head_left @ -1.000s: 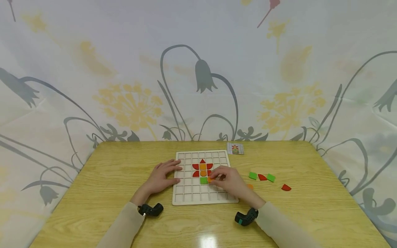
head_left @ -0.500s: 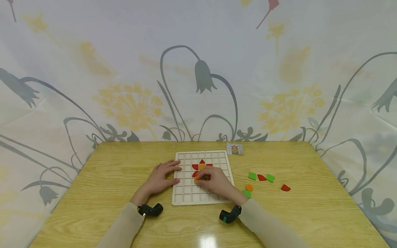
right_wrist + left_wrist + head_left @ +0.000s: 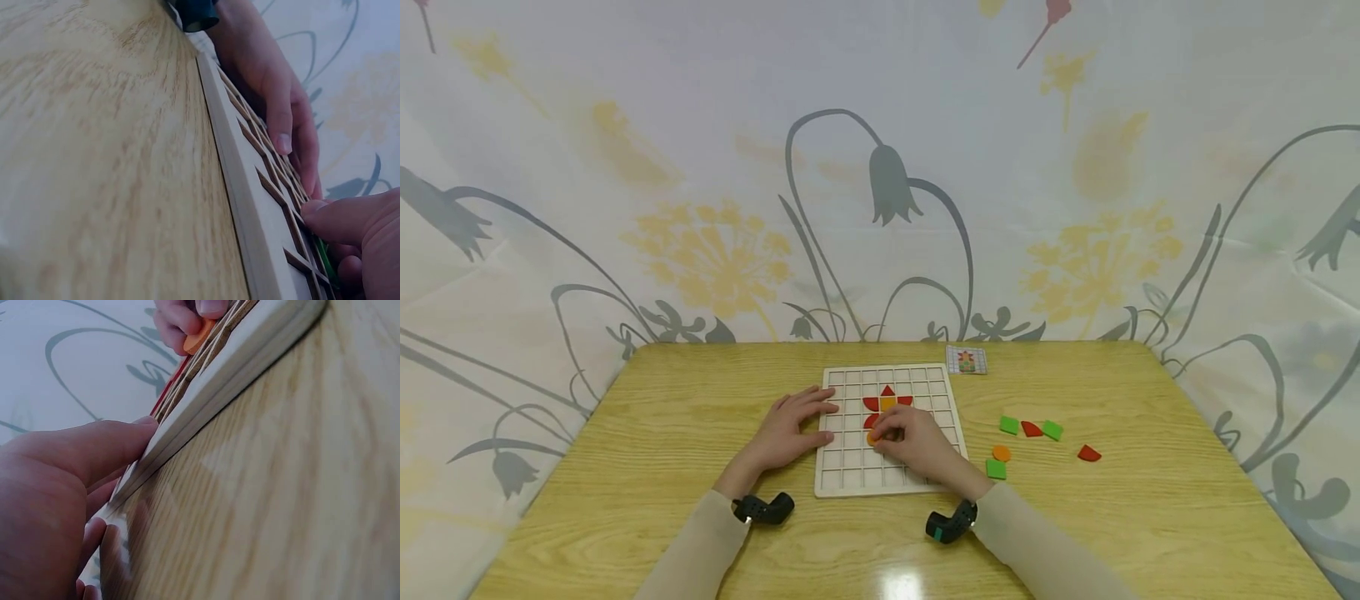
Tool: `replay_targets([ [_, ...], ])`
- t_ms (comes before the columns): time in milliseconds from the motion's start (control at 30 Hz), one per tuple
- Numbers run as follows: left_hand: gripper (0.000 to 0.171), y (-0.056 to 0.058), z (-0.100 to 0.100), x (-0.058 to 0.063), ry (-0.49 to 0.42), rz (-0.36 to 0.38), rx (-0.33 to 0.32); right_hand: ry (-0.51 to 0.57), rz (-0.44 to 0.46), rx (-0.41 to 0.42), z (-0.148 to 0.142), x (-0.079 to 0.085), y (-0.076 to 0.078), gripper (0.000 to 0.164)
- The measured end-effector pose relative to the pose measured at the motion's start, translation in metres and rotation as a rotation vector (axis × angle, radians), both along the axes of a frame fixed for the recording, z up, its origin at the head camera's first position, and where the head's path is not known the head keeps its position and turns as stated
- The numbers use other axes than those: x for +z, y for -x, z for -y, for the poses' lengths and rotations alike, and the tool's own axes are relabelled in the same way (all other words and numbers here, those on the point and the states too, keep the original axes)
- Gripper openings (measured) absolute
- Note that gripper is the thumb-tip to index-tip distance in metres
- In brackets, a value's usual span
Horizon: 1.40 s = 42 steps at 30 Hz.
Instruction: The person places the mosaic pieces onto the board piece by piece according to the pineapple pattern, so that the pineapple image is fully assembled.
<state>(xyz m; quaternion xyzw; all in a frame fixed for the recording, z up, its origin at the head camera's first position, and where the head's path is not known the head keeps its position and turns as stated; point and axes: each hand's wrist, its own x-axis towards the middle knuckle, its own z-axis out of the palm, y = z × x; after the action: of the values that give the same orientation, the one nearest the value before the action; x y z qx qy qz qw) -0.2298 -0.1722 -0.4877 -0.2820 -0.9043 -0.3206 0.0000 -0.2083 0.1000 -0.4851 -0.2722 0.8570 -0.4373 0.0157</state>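
Note:
A pale wooden grid board [image 3: 852,481] lies on the table. My right hand [image 3: 916,442] is over its middle and pinches an orange round piece [image 3: 871,437], seen edge-on as an orange disc [image 3: 199,339] in the left wrist view. Just beyond those fingers, red pieces [image 3: 871,403] and an orange square [image 3: 888,403] sit in the grid. Part of that pattern is hidden under the hand, and a sliver of green [image 3: 327,259] shows below it in the right wrist view. My left hand [image 3: 790,429] rests on the board's left edge with its fingers spread.
Right of the board lie green squares [image 3: 996,469], red rounded pieces [image 3: 1089,453] and another orange disc [image 3: 1002,452]. A small pattern card [image 3: 966,360] is behind the board's far right corner. A patterned cloth [image 3: 737,167] hangs behind the table.
My right hand has moved left across the board with the orange disc, from right of the green square to its left. Loose pieces by the right forearm came into view. My left hand stays put.

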Motion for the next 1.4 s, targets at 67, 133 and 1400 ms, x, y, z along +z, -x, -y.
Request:
replay_targets([
  [67,0.044,0.0,0.0,0.0,-0.001,0.004,0.002,-0.012,-0.011,-0.002,0.0,-0.001,0.0,0.006],
  [133,0.044,-0.001,0.0,0.0,0.0,0.007,0.003,-0.018,-0.017,0.003,0.001,0.0,-0.001,0.007],
  [1400,0.044,0.001,0.0,-0.002,0.003,-0.03,-0.004,0.092,-0.056,-0.031,-0.017,0.012,0.004,0.01],
])
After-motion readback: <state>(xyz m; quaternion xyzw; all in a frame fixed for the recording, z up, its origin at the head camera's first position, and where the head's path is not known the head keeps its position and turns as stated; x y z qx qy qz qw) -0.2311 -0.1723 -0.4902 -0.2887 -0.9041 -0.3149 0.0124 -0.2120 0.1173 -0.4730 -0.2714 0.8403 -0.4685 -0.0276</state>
